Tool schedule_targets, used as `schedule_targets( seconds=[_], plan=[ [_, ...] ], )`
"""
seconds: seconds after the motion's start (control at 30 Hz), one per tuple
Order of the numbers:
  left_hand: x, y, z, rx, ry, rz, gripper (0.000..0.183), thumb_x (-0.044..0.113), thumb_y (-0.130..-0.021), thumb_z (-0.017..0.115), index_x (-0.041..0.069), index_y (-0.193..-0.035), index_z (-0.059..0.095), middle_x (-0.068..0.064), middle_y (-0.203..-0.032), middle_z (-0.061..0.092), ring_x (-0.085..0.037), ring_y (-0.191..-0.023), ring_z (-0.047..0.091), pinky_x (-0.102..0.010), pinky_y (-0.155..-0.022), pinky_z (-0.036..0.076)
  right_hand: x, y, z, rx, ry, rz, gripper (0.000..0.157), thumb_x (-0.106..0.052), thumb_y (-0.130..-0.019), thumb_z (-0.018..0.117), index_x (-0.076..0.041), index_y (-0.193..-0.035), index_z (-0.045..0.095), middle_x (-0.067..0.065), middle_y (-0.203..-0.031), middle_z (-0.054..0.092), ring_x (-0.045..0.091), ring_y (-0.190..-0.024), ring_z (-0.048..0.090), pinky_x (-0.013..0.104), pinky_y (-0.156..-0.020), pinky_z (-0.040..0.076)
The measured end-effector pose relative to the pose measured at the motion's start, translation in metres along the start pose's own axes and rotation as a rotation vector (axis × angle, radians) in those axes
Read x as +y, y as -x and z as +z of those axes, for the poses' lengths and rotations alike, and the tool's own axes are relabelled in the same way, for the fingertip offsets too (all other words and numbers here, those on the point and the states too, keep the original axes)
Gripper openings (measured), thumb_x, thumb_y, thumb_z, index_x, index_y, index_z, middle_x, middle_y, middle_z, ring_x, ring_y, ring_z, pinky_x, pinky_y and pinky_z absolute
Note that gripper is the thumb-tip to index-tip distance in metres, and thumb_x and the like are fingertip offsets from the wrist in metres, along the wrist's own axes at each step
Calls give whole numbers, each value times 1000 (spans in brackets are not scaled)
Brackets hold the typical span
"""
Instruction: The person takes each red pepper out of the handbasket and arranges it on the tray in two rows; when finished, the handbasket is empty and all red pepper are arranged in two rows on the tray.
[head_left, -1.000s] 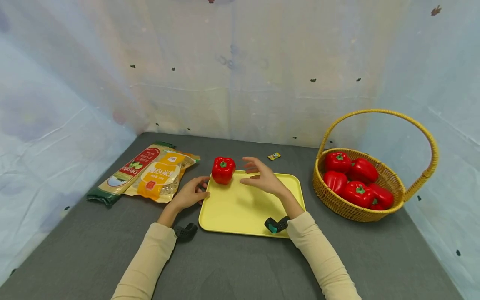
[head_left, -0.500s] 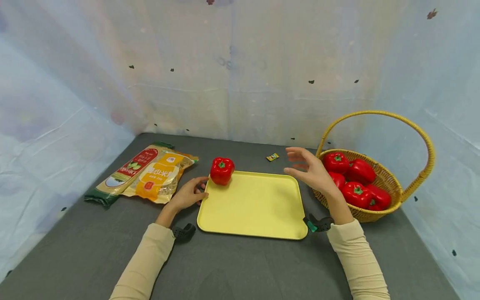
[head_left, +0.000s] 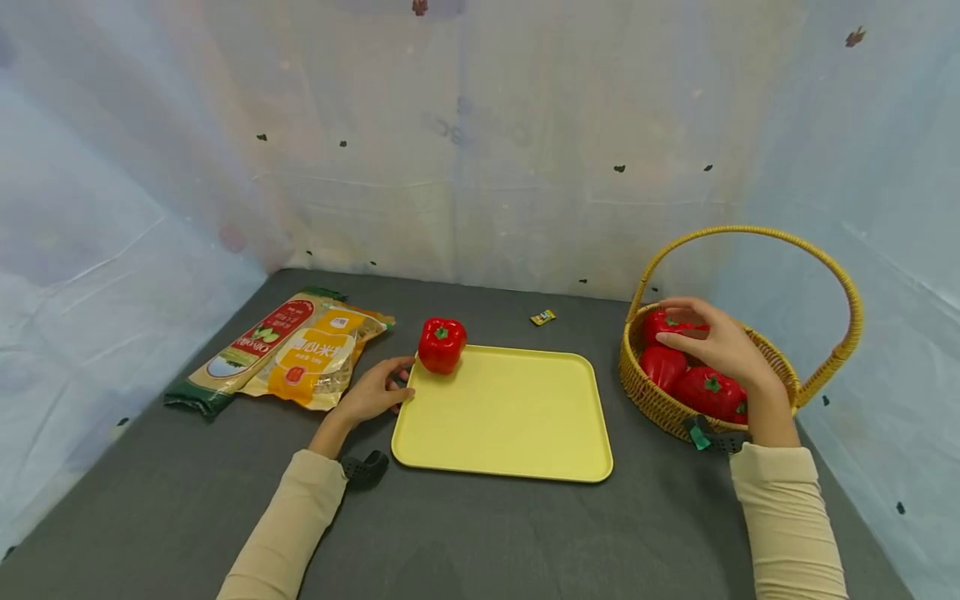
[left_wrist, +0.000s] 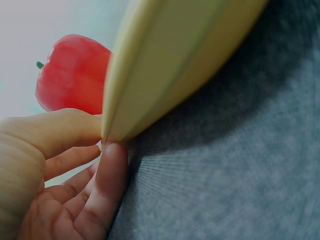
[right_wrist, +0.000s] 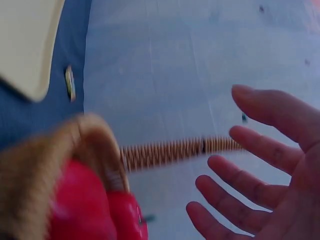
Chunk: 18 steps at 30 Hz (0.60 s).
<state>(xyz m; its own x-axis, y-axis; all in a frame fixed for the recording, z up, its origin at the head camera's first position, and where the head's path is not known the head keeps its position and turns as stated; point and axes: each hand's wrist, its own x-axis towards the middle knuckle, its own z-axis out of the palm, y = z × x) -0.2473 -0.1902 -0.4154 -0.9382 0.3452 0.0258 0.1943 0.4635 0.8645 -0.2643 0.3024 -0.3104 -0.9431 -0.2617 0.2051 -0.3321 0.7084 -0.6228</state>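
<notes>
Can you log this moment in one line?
left hand: pinches edge of yellow rectangular tray; tray's far-left corner: glossy red bell pepper; right hand: holds nothing, above golden woven basket of red bell peppers

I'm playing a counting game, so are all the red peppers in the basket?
No, one red pepper sits at the far left corner of the yellow tray, well apart from the basket.

Pale, creased wall sheeting [head_left: 517, 225] with scattered dark flecks [head_left: 619, 168], behind and on both sides, dark grey tabletop [head_left: 570, 542], soft bluish light
</notes>
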Motion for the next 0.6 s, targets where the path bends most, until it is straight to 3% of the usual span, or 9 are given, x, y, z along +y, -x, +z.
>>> schedule_targets(
  seconds=[0.13,0.3,0.47,0.6],
  plan=[
    [-2,0,0,0,7,2,56,2,-89,60,-9,-138,35,-28,-109,47,-27,-72,53,-39,-59,55,14,0,-13,-10,22,36,56,-33,-89,63,-7,-135,44,16,-127,49,18,-110,46,34,-81,43],
    [-2,0,-1,-3,11,-1,56,2,-89,60,-9,-138,35,-28,-110,47,-28,-72,53,-38,-59,55,32,-3,-20,18,0,56,55,-32,-89,63,-7,-135,44,17,-126,50,8,-105,48,17,-77,43],
    [-1,0,-1,1,11,0,56,2,-89,60,-9,-137,35,-28,-110,47,-27,-72,53,-38,-59,55,41,-8,-25,66,-17,89,58,-33,-89,63,-7,-137,42,17,-128,47,18,-109,48,10,-71,42],
    [-4,-1,-1,2,16,1,56,2,-89,60,-9,-138,35,-28,-110,47,-27,-72,53,-39,-60,55,53,-13,-28,122,-48,112,60,-34,-90,62,-7,-138,40,20,-132,42,35,-118,42,22,-81,45]
  ],
)
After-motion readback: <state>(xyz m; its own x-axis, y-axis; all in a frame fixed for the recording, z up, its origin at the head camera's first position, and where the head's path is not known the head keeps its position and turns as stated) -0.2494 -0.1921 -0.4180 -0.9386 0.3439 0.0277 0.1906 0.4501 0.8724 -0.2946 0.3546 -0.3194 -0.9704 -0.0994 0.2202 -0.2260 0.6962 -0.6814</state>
